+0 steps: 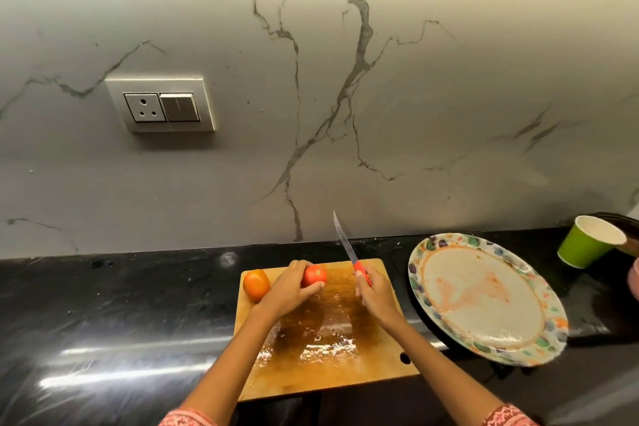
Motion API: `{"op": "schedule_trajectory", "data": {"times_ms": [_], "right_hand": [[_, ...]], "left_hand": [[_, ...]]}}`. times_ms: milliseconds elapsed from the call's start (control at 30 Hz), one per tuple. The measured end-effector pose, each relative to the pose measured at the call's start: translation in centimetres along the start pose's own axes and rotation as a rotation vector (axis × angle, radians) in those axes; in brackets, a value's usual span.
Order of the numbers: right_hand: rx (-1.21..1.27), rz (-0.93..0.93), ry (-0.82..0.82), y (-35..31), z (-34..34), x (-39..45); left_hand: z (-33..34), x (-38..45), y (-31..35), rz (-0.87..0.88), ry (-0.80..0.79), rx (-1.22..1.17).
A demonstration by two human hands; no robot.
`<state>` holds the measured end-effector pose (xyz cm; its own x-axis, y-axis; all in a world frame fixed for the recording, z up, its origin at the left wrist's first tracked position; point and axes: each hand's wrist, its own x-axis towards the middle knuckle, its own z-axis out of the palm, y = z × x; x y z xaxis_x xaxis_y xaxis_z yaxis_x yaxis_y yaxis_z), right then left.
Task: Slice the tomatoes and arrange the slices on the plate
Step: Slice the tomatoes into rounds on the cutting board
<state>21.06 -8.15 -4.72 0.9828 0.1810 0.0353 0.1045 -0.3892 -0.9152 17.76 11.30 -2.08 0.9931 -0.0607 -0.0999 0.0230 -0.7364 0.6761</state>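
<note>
Second tomato (256,285) is sitting on the wet cutting board (321,332) just left of the left hand (289,290) – its fingers are curling round the red tomato (314,275). Right hand (375,294) is gripping the knife (349,251), blade pointing up beyond the fingers – smeared plate (484,297) waiting on the worktop (121,322) further right.

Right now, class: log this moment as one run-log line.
left hand: holds tomato on cutting board | right hand: grips knife, blade raised | second tomato: whole | plate: no slices
</note>
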Motion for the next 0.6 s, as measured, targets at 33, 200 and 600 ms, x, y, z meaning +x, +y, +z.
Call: {"op": "schedule_trajectory", "data": {"times_ms": [33, 200, 600], "right_hand": [[0.008, 0.000, -0.009, 0.1, 0.0, -0.3], [0.043, 0.031, -0.045, 0.1, -0.2, -1.6], [-0.119, 0.081, -0.140, -0.1, 0.1, -7.9]], "left_hand": [[0.5, -0.5, 0.0, 0.001, -0.001, -0.009], [2.9, -2.5, 0.0, -0.004, -0.021, -0.139], [6.4, -6.6, 0.8, -0.041, 0.378, -0.265]]}}
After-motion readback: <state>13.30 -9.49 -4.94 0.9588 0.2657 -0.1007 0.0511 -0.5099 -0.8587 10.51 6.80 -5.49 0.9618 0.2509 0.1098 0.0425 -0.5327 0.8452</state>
